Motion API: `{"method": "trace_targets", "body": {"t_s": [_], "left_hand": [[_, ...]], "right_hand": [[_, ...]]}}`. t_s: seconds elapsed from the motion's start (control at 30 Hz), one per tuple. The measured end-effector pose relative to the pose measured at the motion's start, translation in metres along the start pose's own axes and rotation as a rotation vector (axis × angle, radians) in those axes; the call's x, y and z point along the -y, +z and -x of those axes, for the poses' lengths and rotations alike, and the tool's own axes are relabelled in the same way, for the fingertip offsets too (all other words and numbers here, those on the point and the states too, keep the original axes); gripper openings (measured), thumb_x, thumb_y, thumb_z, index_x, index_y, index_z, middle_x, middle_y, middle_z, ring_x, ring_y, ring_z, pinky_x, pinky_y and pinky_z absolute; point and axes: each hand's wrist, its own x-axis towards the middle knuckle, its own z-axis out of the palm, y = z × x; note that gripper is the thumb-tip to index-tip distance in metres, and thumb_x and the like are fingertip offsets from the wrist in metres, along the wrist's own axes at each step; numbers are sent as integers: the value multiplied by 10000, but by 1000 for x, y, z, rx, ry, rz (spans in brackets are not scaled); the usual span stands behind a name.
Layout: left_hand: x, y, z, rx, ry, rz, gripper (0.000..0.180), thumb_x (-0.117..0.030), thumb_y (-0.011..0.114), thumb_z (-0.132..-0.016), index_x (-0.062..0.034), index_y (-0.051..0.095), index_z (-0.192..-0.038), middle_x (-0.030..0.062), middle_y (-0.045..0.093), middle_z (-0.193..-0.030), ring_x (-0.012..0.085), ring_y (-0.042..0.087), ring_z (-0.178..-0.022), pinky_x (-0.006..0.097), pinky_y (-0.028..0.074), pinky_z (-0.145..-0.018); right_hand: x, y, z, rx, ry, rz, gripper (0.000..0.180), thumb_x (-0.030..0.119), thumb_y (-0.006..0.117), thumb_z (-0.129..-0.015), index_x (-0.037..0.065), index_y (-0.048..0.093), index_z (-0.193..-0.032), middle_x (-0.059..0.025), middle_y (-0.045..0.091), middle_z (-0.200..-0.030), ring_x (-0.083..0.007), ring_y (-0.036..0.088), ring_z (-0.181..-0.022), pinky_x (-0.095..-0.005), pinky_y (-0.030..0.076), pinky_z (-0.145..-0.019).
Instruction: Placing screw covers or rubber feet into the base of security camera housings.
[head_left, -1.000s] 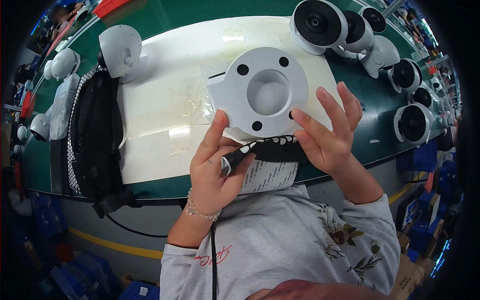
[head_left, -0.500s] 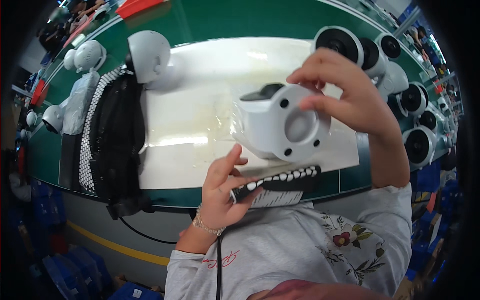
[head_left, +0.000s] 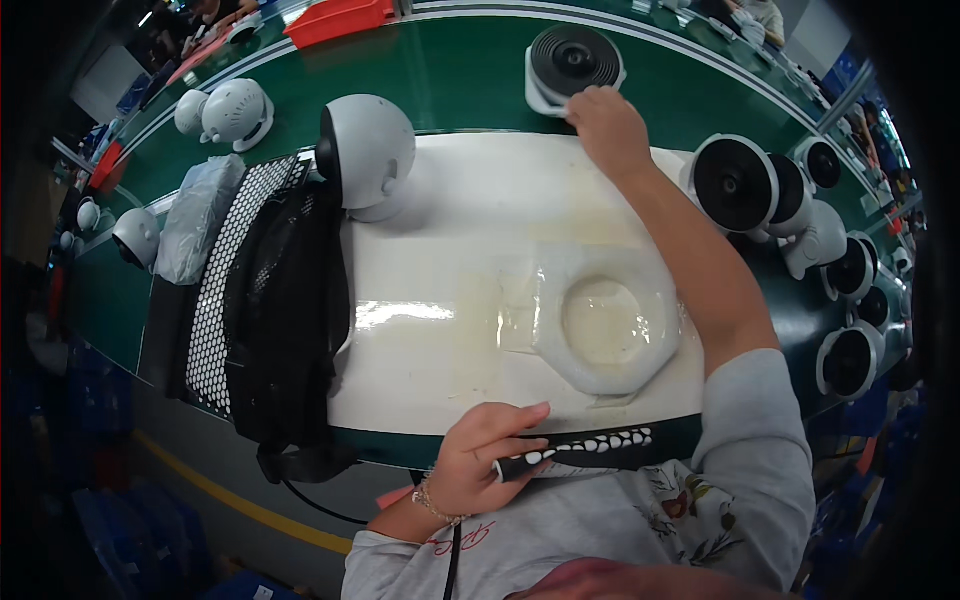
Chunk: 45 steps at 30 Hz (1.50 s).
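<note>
My right hand (head_left: pixel 608 125) reaches across to the far side of the table. Its fingers close on the near edge of a small white fan (head_left: pixel 575 62) with a round black ribbed face. Near the front edge, my left hand (head_left: pixel 488 458) grips a black strip (head_left: pixel 610 455) dotted with white ovals. On the white mat (head_left: pixel 440 260), right of centre, lies a thick white octagonal ring (head_left: pixel 553 345) with a glossy, film-like surface. My right forearm passes over the mat beside the ring.
Left of the mat sit a larger white round-bodied device (head_left: pixel 372 150), a black mesh bag (head_left: pixel 285 310) and a plastic-wrapped bundle (head_left: pixel 200 215). Several white fans with black faces (head_left: pixel 735 183) crowd the right side. A red tray (head_left: pixel 335 22) stands at the far edge.
The fan, earlier over the ring with its underside and black feet showing, is now at the far side, black face up. My left hand keeps the strip. The view has shifted.
</note>
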Motion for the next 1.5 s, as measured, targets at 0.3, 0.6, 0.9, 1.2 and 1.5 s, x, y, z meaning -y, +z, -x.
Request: {"method": "trace_targets", "body": {"t_s": [0.3,0.6,0.9,1.2,1.5], "left_hand": [[-1,1,-1,-27,-31,2,250,45,686,-539,-1,628,-777,113,578,-1033,217,573,-784,299,468,-684],[-3,5,-1,-42,-63,-28,195,18,669,-583,19,595,-764,117,585,-990,213,569,-766,304,458,-671],[-2,13,3,-106,-45,6,181,-28,677,-637,32,544,-745,142,594,-928,218,573,-704,307,458,-640],[-9,16,6,-149,-174,59,229,45,654,-611,11,624,-835,105,631,-851,200,611,-742,255,469,-666],[-19,32,2,-158,-205,113,188,79,588,-610,48,593,-795,129,618,-836,174,578,-755,245,438,-686]], "right_hand": [[-28,21,44,494,235,12,469,381,394,-883,29,442,-1189,-161,413,-1259,-305,358,-1182,-368,286,-975],[-38,-92,158,374,382,161,532,358,456,-862,16,355,-1255,-185,349,-1290,-315,302,-1210,-355,212,-1008],[-11,-154,137,28,64,-72,238,104,597,-777,17,567,-996,-95,574,-883,-231,551,-790,-315,428,-697],[46,-208,75,-124,468,-760,175,193,551,-846,62,633,-928,47,538,-626,7,390,-440,-133,288,-392],[78,-164,70,320,365,-912,209,217,531,-843,41,584,-943,-51,559,-826,-72,471,-629,-205,396,-585]]}}
